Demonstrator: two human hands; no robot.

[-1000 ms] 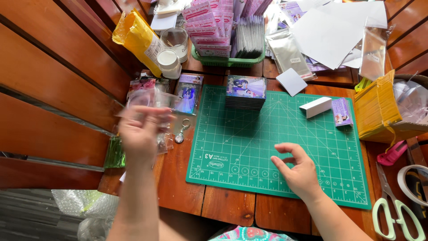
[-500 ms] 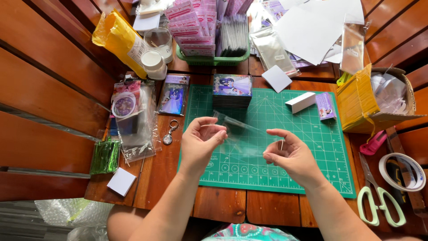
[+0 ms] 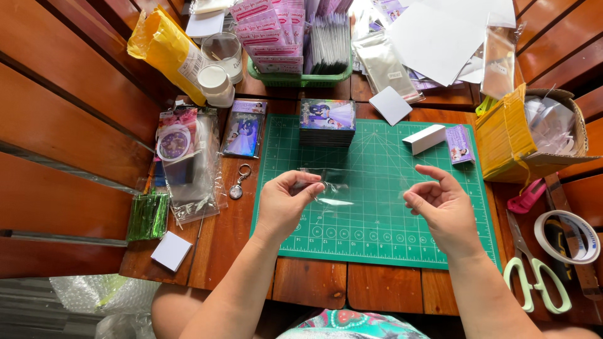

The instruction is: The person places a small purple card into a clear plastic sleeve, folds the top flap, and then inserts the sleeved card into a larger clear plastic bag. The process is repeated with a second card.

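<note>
A clear plastic sleeve (image 3: 358,188) is stretched between both hands above the green cutting mat (image 3: 377,235). My left hand (image 3: 286,204) pinches its left end with thumb and fingers. My right hand (image 3: 440,204) pinches its right end, index finger raised. A stack of purple printed cards (image 3: 327,121) sits at the mat's far edge. A small white box (image 3: 424,139) and a purple card (image 3: 460,144) lie at the mat's upper right.
Left of the mat lie a keychain (image 3: 239,184), packed clear sleeves (image 3: 188,163), green foil strips (image 3: 147,215) and a white pad (image 3: 171,250). A green basket (image 3: 301,80) of cards stands behind. Scissors (image 3: 534,276), tape roll (image 3: 568,235) and a cardboard box (image 3: 534,141) sit right.
My left hand came from the sleeve pile at the left to the mat with a clear sleeve. My right hand rose and took its other end; the two hands have drawn apart.
</note>
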